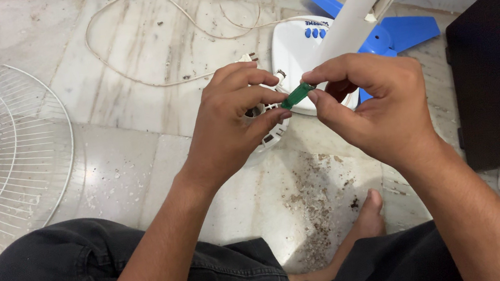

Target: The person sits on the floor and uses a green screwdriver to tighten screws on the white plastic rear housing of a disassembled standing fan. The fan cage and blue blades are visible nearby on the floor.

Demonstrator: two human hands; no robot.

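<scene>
Left hand (232, 120) and right hand (372, 103) both pinch small green plastic handle (297, 95), grip narrow, raised close for view above white plastic fan base (293, 49) on floor.

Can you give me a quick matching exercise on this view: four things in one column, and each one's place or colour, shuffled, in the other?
Things:
1. small green piece
2. wire fan guards
3. fan blade
4. power cord

Descriptions:
A. blue, behind the white fan base
B. white, looped on the floor at the top
C. pinched between the left hand and the right hand
D. lying on the floor at the left edge

Pairs: 1-C, 2-D, 3-A, 4-B
</scene>
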